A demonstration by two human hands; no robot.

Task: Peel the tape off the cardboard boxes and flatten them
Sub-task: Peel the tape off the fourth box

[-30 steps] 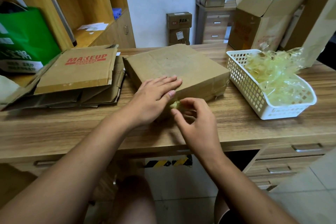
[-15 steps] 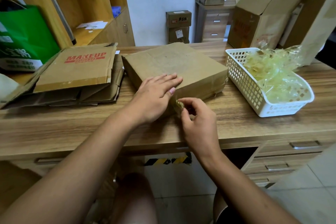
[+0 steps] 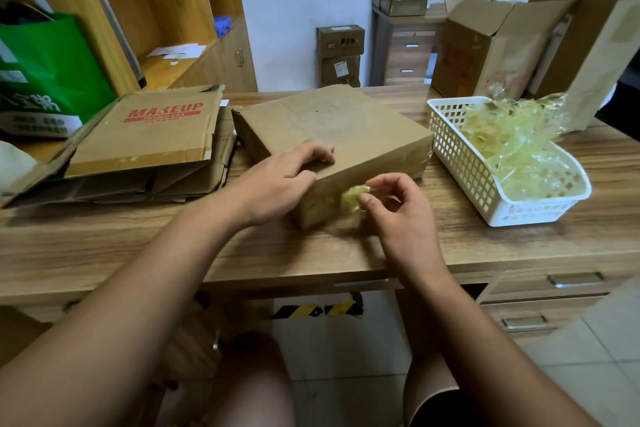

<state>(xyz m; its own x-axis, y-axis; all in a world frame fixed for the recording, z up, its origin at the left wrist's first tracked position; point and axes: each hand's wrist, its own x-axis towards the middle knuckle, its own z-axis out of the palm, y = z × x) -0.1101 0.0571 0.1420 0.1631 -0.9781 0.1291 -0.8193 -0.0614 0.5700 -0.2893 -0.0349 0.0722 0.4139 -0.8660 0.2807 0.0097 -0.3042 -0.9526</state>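
A flat brown cardboard box (image 3: 349,125) lies on the wooden desk (image 3: 104,246) in front of me, turned corner-on. My left hand (image 3: 280,180) rests on its near top edge with the fingers bent over the cardboard. My right hand (image 3: 398,208) pinches a crumpled bit of yellowish clear tape (image 3: 353,198) between thumb and forefinger, right at the box's front side near the corner. The tape still seems to hang on the box face.
A pile of flattened boxes (image 3: 145,142), the top one printed MAKEUP, lies to the left. A white plastic basket (image 3: 460,163) full of peeled tape stands at the right. Tall open cartons (image 3: 485,45) stand behind it, a green bag (image 3: 45,73) at far left.
My right hand has moved right along the box's front side with the tape wad pinched. My left hand's fingers have curled, where they lay straight before.
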